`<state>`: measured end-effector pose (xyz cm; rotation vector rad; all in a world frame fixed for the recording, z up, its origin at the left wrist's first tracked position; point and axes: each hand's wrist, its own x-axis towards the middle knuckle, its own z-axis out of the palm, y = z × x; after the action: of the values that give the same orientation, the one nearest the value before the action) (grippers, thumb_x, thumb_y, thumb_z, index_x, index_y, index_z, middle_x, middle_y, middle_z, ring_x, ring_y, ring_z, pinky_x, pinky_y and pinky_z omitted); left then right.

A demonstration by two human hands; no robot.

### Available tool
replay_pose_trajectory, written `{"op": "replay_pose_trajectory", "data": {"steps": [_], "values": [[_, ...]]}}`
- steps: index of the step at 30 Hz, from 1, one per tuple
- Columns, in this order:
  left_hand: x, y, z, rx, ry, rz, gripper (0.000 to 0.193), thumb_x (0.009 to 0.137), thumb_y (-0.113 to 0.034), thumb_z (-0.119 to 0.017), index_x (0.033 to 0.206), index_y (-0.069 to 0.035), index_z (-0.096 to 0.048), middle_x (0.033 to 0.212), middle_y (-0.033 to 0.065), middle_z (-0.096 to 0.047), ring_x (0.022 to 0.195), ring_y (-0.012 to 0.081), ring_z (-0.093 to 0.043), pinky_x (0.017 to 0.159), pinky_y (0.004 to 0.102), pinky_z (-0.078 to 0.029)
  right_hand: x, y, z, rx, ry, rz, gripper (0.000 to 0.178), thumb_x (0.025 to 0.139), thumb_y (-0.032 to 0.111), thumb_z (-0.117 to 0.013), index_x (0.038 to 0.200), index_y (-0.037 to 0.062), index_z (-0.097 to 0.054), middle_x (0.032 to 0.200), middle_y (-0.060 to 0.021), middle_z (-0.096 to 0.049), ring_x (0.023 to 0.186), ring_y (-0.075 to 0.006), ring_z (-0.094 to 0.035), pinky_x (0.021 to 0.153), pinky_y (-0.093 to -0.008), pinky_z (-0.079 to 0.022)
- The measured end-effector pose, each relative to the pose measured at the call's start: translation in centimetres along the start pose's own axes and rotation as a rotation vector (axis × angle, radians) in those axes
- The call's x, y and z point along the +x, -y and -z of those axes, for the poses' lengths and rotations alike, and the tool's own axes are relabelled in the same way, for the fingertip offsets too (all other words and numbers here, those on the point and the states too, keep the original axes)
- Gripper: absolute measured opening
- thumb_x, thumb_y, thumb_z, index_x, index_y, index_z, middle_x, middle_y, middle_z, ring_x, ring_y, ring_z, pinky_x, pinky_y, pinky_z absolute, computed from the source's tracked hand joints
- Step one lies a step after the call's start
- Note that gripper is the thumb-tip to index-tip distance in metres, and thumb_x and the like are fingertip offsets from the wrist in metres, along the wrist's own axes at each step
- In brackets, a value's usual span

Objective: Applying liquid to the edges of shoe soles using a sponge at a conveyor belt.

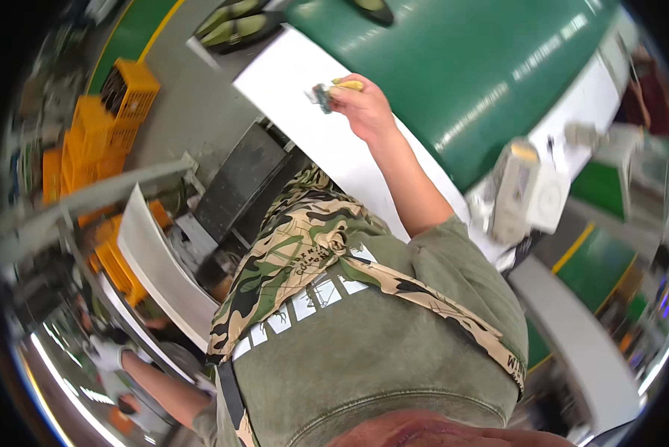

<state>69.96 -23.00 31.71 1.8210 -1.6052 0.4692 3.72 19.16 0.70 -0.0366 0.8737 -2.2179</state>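
Observation:
My right hand [365, 109] is closed around a small yellow-handled tool [349, 86], with a blurred dark teal and whitish part at its end. It is held over a white tabletop strip [289, 71] beside a wide green conveyor belt [439, 82]. My left hand [107, 354], in a white glove, is out at the far lower left, well away from the strip. Motion blur hides its fingers, and I cannot make out whether it holds anything. Olive-green shoes [234, 30] lie on a dark surface past the strip's far left end.
Yellow crates [96, 123] are stacked on the floor at left. A black cabinet-like box [241, 171] stands below the strip. A curved white panel [159, 261] lies nearer my left arm. At right, a beige machine [517, 186] sits by the belt. Another person [651, 97] is at the far right.

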Motion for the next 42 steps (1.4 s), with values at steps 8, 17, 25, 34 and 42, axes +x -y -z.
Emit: {"op": "replay_pose_trajectory", "data": {"steps": [8,17,25,34,42], "values": [[-29.0,-48.0,-11.4,-0.989,1.247,-0.976,0.03,0.092,-0.001,-0.062,0.121,0.006,-0.062,0.118,0.0102,-0.066,0.108,0.0171,-0.06,0.099,0.0312,-0.047,-10.1,2.6,5.9,0.027,-0.306,0.27,0.017,0.084,0.009,-0.073,0.094,0.0051,-0.061,0.092,-0.0077,-0.065,0.078,-0.0171,-0.063,0.072,-0.0311,-0.052],[-65.1,-55.8,-3.0,-0.778,1.754,-2.338,0.047,0.084,-0.035,-0.073,0.119,-0.006,-0.064,0.104,0.0129,-0.07,0.092,0.0221,-0.069,0.08,0.0315,-0.053,-29.2,-0.2,5.1,0.159,-1.051,0.733,0.015,0.084,0.007,-0.072,0.094,0.0046,-0.061,0.087,-0.0065,-0.066,0.075,-0.0152,-0.063,0.07,-0.03,-0.052],[-81.3,-49.5,8.7,-1.255,1.229,-2.677,0.041,0.077,-0.037,-0.074,0.106,-0.011,-0.061,0.095,0.0123,-0.068,0.087,0.0329,-0.066,0.074,0.0451,-0.052,-42.9,-8.4,4.4,0.435,-1.252,1.105,0.007,0.089,0.004,-0.064,0.094,0.0064,-0.06,0.09,-0.0073,-0.065,0.078,-0.0156,-0.058,0.076,-0.0325,-0.048],[-86.6,-47.6,7.2,-0.864,1.301,-2.574,0.037,0.08,-0.034,-0.072,0.108,-0.012,-0.068,0.098,0.0131,-0.071,0.09,0.0317,-0.067,0.08,0.0404,-0.053,-47.2,-10.2,7.4,0.497,-1.301,1.069,0.006,0.09,0.006,-0.064,0.094,0.0064,-0.061,0.088,-0.0063,-0.064,0.079,-0.016,-0.058,0.076,-0.034,-0.049],[-84.2,-47.2,9.4,-0.818,2.597,-1.47,0.034,0.081,-0.002,-0.074,0.111,0.006,-0.061,0.097,0.0068,-0.068,0.085,0.0113,-0.063,0.075,0.0239,-0.054,-46.5,-7.2,10.5,0.479,-1.224,1.006,0.006,0.09,0.004,-0.063,0.095,0.005,-0.06,0.09,-0.0077,-0.064,0.079,-0.0163,-0.058,0.075,-0.0328,-0.049]]}}
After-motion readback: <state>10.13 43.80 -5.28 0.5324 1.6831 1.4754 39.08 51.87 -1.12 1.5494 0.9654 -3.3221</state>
